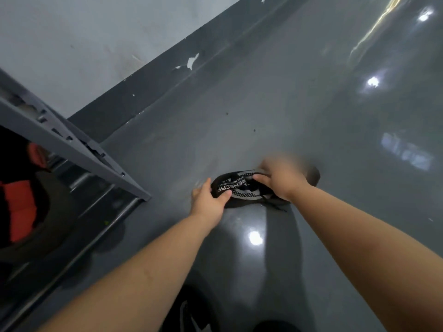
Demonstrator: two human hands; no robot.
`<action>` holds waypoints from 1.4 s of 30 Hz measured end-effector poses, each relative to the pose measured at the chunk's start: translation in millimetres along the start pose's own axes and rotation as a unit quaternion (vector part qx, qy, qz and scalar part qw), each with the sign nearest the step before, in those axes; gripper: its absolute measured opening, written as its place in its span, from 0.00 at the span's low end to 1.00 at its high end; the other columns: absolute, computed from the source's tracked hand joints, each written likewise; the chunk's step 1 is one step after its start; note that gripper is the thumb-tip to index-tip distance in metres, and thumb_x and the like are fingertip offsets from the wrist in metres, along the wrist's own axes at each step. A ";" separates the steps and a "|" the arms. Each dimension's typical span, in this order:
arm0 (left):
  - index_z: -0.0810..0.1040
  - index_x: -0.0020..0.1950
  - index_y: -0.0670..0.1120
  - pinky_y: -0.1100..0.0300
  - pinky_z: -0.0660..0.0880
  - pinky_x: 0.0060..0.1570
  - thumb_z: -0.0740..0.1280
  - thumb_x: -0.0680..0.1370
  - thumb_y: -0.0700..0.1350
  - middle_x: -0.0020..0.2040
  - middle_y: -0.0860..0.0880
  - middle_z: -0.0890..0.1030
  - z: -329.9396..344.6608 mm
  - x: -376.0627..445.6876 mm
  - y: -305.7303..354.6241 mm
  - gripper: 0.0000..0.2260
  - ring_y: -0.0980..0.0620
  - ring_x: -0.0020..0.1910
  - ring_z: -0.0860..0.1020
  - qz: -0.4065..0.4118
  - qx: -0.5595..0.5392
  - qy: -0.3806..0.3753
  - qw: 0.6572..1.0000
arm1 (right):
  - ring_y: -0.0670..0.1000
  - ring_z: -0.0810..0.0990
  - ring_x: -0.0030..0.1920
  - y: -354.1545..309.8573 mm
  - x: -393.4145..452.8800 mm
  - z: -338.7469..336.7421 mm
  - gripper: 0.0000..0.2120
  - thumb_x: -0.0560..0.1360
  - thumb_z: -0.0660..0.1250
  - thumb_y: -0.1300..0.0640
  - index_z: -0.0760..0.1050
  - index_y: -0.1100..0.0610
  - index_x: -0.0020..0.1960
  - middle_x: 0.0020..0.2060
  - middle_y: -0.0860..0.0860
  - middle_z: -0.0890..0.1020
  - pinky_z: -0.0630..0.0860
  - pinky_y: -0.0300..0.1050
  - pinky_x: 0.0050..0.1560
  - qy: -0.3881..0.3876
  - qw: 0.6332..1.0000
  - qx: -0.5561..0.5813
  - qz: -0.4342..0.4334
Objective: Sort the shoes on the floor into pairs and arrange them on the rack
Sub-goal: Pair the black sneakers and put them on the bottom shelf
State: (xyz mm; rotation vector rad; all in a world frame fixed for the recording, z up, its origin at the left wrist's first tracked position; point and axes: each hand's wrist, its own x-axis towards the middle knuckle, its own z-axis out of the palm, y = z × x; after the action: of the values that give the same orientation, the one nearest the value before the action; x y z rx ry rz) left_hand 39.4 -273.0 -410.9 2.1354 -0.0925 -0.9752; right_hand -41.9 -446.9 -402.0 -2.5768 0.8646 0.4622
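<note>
A black shoe with a white patterned band and white lettering lies on the glossy grey floor in the middle of the head view. My left hand grips its near-left end, thumb over the top. My right hand holds its right end, fingers curled into the opening and laces; this hand is blurred. A loose black lace trails out below. The grey metal rack stands at the left, with a dark shoe with an orange-red part on its low shelf.
A grey wall with a dark skirting strip runs behind the rack. Open floor spreads to the right and far side. Another dark shoe with white marks lies at the bottom edge near my feet.
</note>
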 end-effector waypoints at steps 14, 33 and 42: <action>0.74 0.62 0.42 0.60 0.80 0.33 0.60 0.81 0.41 0.46 0.45 0.80 -37.1 -87.0 -17.0 0.11 0.50 0.43 0.79 -0.033 -0.226 -0.058 0.972 | 0.56 0.71 0.39 -24.4 -94.7 -4.5 0.22 0.77 0.62 0.43 0.64 0.53 0.30 0.29 0.50 0.70 0.65 0.45 0.38 -0.004 0.994 0.108 -0.021; 0.75 0.61 0.53 0.61 0.81 0.35 0.60 0.80 0.41 0.54 0.48 0.80 -262.7 -341.4 -128.7 0.12 0.52 0.49 0.80 0.108 -0.402 0.075 0.906 | 0.55 0.78 0.50 -294.0 -316.4 -95.8 0.22 0.79 0.57 0.43 0.79 0.58 0.55 0.46 0.55 0.82 0.72 0.46 0.51 -0.069 0.967 -0.039 -0.241; 0.74 0.63 0.49 0.56 0.79 0.40 0.60 0.80 0.40 0.57 0.45 0.76 -272.2 -398.9 -224.3 0.12 0.50 0.49 0.77 0.058 -0.410 0.193 0.889 | 0.54 0.55 0.76 -348.8 -403.1 47.7 0.29 0.79 0.50 0.38 0.65 0.53 0.73 0.75 0.53 0.62 0.48 0.53 0.76 0.063 0.972 0.028 -0.222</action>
State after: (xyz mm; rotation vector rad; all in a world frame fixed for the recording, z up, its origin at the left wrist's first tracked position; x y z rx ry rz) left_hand -111.7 194.6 -206.0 1.4599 0.3333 -0.3789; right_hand -136.7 34.2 -187.6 -2.6586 0.3085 0.1396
